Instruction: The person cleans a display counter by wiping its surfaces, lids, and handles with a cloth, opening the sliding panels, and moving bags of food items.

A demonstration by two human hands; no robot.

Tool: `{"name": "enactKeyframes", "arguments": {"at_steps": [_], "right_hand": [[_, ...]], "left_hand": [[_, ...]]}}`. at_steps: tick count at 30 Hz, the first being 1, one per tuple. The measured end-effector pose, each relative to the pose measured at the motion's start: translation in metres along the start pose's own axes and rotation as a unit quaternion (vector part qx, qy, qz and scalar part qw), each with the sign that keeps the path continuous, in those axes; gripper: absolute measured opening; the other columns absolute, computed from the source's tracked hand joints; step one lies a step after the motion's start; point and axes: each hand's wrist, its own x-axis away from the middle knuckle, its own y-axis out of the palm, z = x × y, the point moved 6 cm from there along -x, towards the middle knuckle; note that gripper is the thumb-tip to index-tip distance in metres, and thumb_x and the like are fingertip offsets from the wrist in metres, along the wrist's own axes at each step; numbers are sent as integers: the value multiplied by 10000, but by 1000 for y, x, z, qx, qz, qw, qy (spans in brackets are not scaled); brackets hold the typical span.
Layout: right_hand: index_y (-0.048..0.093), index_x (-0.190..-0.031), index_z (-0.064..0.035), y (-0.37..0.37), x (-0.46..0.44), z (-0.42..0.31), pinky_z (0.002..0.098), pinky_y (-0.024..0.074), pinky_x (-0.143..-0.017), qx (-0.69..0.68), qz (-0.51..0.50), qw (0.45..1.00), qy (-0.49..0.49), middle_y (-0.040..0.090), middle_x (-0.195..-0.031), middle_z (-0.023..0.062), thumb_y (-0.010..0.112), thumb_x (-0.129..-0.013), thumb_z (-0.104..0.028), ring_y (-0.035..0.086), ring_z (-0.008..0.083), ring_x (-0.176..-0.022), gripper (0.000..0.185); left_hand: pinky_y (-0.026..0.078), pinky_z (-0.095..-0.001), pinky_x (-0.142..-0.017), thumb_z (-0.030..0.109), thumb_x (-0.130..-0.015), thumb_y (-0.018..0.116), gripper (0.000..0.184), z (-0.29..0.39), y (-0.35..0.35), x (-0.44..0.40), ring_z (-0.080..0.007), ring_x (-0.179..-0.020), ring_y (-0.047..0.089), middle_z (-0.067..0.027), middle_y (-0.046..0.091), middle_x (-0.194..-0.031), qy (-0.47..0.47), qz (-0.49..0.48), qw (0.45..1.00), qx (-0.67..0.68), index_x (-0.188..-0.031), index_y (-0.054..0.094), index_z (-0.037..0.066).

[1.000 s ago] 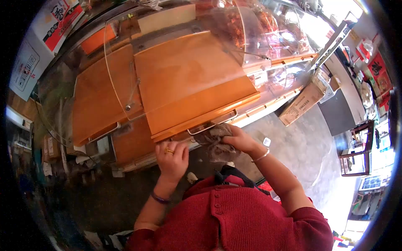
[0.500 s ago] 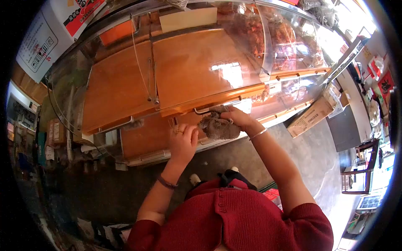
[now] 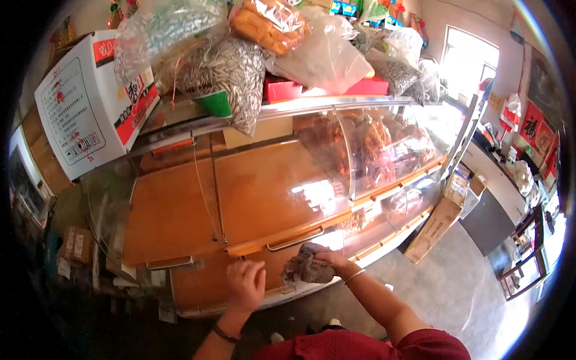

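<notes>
In my right hand is a crumpled grey-brown rag, gripped at its right side. The rag is in front of the glass display case, just below a metal handle; I cannot tell whether it touches the glass. My left hand is to the left of the rag, close to the lower front of the case. Its fingers are loosely bent, the thumb stands a little apart, and nothing shows in it. A second handle is on the case's left part.
On top of the case lie a bag of striped seeds, a bag of bread rolls and a white carton. Packed reddish goods show behind the glass at right. A cardboard box leans beside the case on the concrete floor.
My view has tilted up, so the bags on the case now show and the case sits lower in view. The rag is still in my right hand; my left hand stays beside it.
</notes>
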Motion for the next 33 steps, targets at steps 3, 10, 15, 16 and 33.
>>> {"name": "enactKeyframes", "arguments": {"at_steps": [3,10,15,16,33], "right_hand": [[388,-1326,-8,-3,0,7,376,472,-919,-116,-25,993,-14,515,-1236,152,504,-878,-168,530,254,-1092,489],[297,-1391,-26,43,-23,-8,429,366,-1045,-83,-246,965,-27,408,-1397,118,395,-939,-292,418,244,-1269,534],[348,-1381,-97,41,4,-25,313,503,-821,-150,-167,974,-43,500,-1299,145,411,-935,-269,549,182,-1114,482],[333,-1372,-79,11,-31,26,340,518,-823,-206,-146,968,8,530,-1230,165,492,-911,-297,558,237,-1090,535],[422,-1351,-31,-27,36,41,313,389,-958,101,13,983,-153,480,-1321,103,523,-837,-130,436,178,-1186,534]], "left_hand": [[409,-402,-775,83,-755,670,243,23,-31,-80,-282,-875,547,-96,569,-932,64,31,996,-49,-993,623,72],[443,-395,-860,126,-763,702,618,52,-88,-294,-281,-1011,504,-169,511,-1161,160,213,964,-24,-1303,415,36],[372,-451,-989,613,-657,687,960,21,-114,-477,-424,-1186,453,-313,466,-1255,-36,223,969,98,-1293,401,-48],[387,-447,-975,628,-648,683,945,25,-123,-491,-414,-1138,509,-303,523,-1205,-108,239,965,-3,-1248,448,-64],[451,-461,-801,556,-738,638,601,39,-87,-492,-293,-1001,560,-75,579,-1156,-255,-89,912,309,-1171,562,146]]}}
